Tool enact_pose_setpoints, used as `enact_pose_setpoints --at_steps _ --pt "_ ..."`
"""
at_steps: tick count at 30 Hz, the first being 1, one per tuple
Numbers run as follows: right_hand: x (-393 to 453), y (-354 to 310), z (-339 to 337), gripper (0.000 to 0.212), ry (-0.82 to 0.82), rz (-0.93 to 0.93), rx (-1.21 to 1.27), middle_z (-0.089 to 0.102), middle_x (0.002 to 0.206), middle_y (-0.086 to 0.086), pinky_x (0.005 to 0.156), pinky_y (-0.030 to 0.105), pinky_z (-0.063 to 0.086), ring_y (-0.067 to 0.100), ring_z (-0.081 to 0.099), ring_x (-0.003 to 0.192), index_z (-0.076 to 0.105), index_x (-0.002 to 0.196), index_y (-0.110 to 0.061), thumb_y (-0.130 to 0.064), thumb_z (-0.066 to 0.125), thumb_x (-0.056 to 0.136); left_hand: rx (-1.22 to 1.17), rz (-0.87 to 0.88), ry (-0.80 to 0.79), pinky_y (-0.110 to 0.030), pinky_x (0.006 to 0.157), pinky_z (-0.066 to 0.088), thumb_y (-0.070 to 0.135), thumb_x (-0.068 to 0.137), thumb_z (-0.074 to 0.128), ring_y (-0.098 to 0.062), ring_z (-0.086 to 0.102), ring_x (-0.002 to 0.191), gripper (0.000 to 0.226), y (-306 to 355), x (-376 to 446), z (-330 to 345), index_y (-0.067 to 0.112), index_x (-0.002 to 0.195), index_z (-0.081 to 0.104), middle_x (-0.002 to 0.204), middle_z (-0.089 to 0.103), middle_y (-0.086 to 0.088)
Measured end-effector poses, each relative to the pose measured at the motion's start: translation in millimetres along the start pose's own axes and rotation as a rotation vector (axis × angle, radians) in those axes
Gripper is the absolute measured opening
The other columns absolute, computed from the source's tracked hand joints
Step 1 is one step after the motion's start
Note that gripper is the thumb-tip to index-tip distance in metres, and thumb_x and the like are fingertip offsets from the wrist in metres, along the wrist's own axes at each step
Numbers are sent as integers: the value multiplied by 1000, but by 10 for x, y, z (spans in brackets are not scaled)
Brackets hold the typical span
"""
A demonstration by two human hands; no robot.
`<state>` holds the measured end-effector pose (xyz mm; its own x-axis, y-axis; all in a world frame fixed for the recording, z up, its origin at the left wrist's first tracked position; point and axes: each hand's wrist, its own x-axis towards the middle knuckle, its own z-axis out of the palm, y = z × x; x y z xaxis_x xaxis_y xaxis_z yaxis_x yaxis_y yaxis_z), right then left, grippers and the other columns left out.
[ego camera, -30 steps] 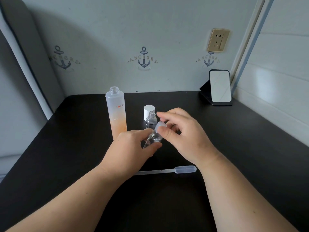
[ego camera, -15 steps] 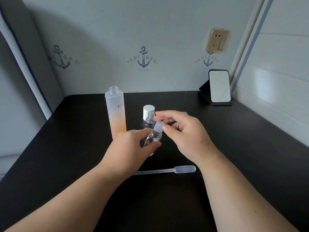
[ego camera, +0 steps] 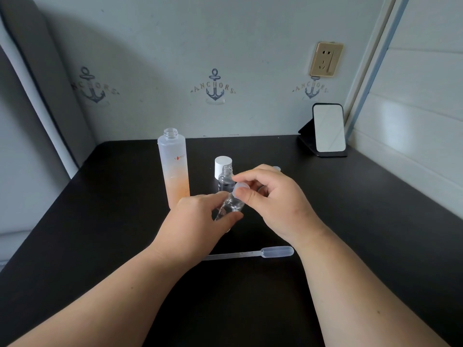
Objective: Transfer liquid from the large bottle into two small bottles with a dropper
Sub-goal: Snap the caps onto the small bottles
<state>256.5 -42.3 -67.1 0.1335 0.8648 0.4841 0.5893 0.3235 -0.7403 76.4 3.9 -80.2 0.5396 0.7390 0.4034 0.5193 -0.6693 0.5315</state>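
From the head view, the left hand is wrapped round the body of a small clear vial, tilted toward the right, lifted off the table or nearly so; its base is hidden by the fingers. The right hand pinches the vial's pale cap between thumb and forefinger, the other fingers loosely curled behind. Whether the cap is going on or coming off I cannot tell. A second vial stands uncapped just behind, a white cap beside it. The tall bottle stands open to the left, peach liquid in its lower half. The dropper lies flat nearer the person, bulb to the right. The vial looks light, rigid and smooth, likely slippery if wet, so a grip round the middle of its body seems soundest, with the cap turned by fingertip. The dropper's bulb is soft; taking it there should serve.
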Motion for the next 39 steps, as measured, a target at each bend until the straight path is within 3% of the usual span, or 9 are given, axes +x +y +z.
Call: enact_pose_setpoints --at_steps 3,5,10,14,20,24,29,34,39 --pt "-2 1 -20 36 -70 38 179 68 112 -16 91 22 53 9 63 107 62 131 -38 -20 57 100 -2 -3 4 -14 55 42 50 92 63 6 58 73 16 -5 5 -6 36 97 69 64 57 19" --pt "-6 -5 -20 42 -77 30 180 71 112 -15 91 21 51 10 64 108 61 132 -39 -10 56 101 3 -6 -4 -13 54 42 50 92 63 7 58 75 16 -4 7 -7 36 99 68 65 57 21" --pt "-4 -18 -12 17 12 26 110 69 100 -12 83 22 54 9 65 96 77 108 -25 -17 68 96 -37 -29 -2 -9 58 40 47 92 65 8 57 69 14 0 0 3 36 99 70 60 55 19" --pt "-15 -19 -37 26 -50 23 159 72 112 -12 89 20 52 9 64 107 75 116 -22 -8 60 99 -34 -41 -6 -14 56 41 48 93 64 4 57 68 14 0 2 -3 35 95 69 61 57 16" --pt "0 3 -10 19 -6 46 108 69 99 -16 80 20 53 9 65 95 77 108 -27 -17 71 93 -44 -38 0 -9 59 40 48 92 64 8 57 69 17 -2 7 3 36 103 71 61 56 18" --pt "-15 9 7 36 -41 27 91 70 108 -17 84 20 54 7 65 104 69 122 -34 -12 69 94 -24 -33 -4 -19 55 46 51 92 62 3 59 72 19 -10 6 5 37 103 70 66 61 17" --pt "-8 10 7 22 6 16 37 67 95 -16 77 16 51 7 65 92 76 109 -27 -20 77 89 -20 -33 6 -10 57 43 50 91 64 7 59 73 18 -16 10 25 38 103 70 62 57 19" --pt "-23 8 21 28 -22 33 35 70 108 -19 81 13 52 0 64 104 69 118 -32 -19 72 93 -17 -41 -10 -15 55 46 52 92 61 4 60 73 16 -35 22 27 39 100 68 66 60 17" --pt "-32 -8 37 23 4 53 66 74 97 -18 78 15 55 6 68 94 73 107 -37 -20 74 92 5 -51 -17 -22 60 52 54 92 60 2 61 74 20 -34 23 46 39 104 67 70 63 16"
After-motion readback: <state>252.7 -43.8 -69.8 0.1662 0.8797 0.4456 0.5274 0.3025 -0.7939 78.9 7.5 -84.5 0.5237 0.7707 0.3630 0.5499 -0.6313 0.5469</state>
